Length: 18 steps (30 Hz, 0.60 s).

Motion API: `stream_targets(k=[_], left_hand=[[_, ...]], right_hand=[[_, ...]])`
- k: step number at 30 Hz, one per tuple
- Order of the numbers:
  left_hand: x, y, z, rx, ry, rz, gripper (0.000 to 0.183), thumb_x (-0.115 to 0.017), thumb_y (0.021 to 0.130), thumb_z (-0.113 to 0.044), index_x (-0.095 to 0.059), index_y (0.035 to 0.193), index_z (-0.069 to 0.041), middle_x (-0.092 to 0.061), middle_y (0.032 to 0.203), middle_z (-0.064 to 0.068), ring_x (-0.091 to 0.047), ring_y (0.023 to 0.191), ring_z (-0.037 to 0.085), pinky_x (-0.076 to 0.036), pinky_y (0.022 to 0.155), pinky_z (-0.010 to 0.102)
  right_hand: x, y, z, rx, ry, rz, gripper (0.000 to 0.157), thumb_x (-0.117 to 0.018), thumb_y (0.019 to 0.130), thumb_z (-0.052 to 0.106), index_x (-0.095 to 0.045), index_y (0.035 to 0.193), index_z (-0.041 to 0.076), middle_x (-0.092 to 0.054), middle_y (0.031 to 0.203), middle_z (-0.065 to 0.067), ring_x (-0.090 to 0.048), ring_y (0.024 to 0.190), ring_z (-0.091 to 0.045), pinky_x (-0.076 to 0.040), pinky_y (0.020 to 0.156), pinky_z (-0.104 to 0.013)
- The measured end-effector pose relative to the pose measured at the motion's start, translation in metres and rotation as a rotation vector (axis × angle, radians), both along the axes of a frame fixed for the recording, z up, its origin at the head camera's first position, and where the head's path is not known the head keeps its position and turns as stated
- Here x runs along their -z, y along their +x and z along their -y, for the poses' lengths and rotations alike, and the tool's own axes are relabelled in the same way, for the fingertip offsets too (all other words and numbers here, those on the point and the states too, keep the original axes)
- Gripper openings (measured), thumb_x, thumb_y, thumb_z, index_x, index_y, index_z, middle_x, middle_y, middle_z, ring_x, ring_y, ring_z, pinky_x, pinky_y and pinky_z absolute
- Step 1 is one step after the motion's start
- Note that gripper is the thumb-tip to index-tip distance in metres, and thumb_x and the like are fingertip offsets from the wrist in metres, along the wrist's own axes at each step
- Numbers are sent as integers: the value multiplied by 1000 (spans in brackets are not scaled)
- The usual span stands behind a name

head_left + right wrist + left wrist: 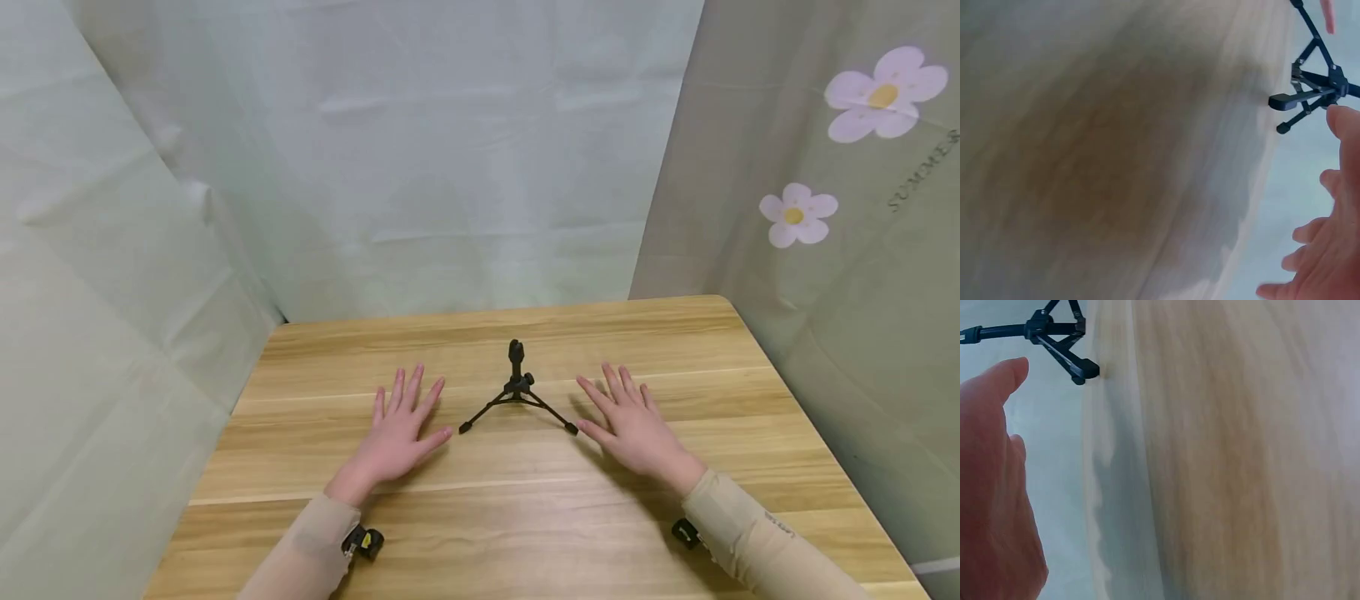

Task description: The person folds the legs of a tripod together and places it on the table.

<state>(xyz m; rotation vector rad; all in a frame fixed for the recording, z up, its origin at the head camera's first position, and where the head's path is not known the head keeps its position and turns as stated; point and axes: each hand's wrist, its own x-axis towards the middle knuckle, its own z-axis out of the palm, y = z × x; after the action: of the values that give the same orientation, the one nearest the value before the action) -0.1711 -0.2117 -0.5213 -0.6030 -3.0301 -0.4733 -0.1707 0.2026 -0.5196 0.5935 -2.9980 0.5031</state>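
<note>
I count one black tripod (517, 387) standing unaided between my left grip (397, 440) and my right grip (639, 435), its three legs splayed, I judge, to keep it upright on the single desk (517, 525). Both grips are released, fingers spread and holding nothing, with each thumb just beside the nearer foot of the tripod, probably so that I have it within easy reach from either side.

A black mini tripod (517, 387) is seen set upright on the wood-grain table (510, 517), its legs splayed, its short central post flanked by a small knob (529, 379).
</note>
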Motion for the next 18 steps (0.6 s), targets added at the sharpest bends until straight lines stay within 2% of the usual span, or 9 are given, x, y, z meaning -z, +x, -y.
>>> stream_targets(k=[5, 9, 13, 18], left_hand=[[-2, 2, -2, -6, 98, 2, 86, -57, 95, -57, -4, 159, -36, 15, 165, 3, 18, 149, 31, 9, 115, 61], [-8, 5, -4, -4, 201, 2, 86, -63, 95, -50, -11, 160, -30, 6, 166, 4, 10, 150, 32, -1, 116, 63], [-13, 6, -6, 6, 309, -22, 82, -67, 95, -43, -21, 160, -24, -11, 165, 7, -6, 151, 35, -13, 114, 66], [-18, 6, -10, 6, 458, -58, 67, -71, 93, -34, -43, 151, -15, -40, 155, 10, -36, 142, 33, -30, 111, 59]], right_hand=[[-6, -6, 3, -24, -134, -10, 69, -60, 97, 48, -33, 156, 26, -23, 162, -17, -19, 146, -46, -22, 110, -68], [-12, -12, 6, -44, -271, 12, 67, -65, 96, 42, -37, 155, 26, -38, 155, -15, -29, 144, -42, -27, 110, -64], [-19, -22, 11, -95, -428, 52, 63, -67, 96, 38, -42, 152, 24, -47, 150, -9, -43, 137, -37, -32, 111, -57], [-30, -32, 17, -154, -587, 96, 52, -70, 95, 31, -54, 144, 22, -58, 140, 3, -55, 127, -22, -44, 105, -46]])
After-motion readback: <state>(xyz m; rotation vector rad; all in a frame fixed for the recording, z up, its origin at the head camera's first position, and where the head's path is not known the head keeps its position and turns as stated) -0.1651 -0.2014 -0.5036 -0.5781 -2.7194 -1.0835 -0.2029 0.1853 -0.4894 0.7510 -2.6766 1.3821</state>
